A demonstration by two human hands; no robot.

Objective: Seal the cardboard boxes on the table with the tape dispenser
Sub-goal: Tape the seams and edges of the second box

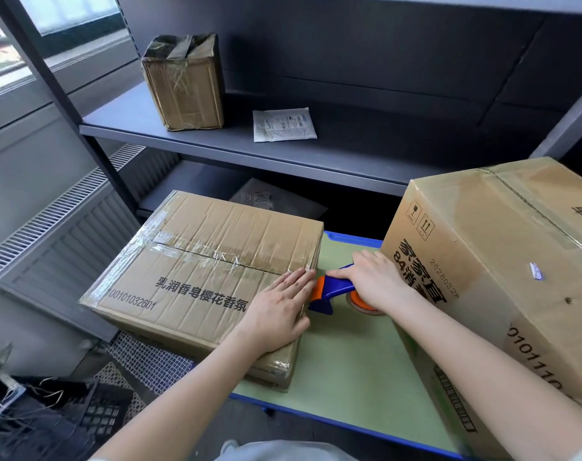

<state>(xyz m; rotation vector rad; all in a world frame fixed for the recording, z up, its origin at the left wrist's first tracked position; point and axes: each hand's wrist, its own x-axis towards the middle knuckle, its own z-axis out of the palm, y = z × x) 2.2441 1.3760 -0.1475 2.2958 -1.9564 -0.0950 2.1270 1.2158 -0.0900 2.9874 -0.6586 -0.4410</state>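
Your left hand [279, 307]: flat, fingers straight, pressing taped box [196, 261]. Your right hand [372, 277]: grasping blue tape dispenser [336, 286] right of it.

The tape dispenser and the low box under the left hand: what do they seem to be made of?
Tape dispenser: probably hard plastic, blue and orange, with a smooth gloss. Low box: brown corrugated cardboard, matte, with ribbed lines across its flaps; wrinkled shiny clear tape, likely plastic film, covers the seam.
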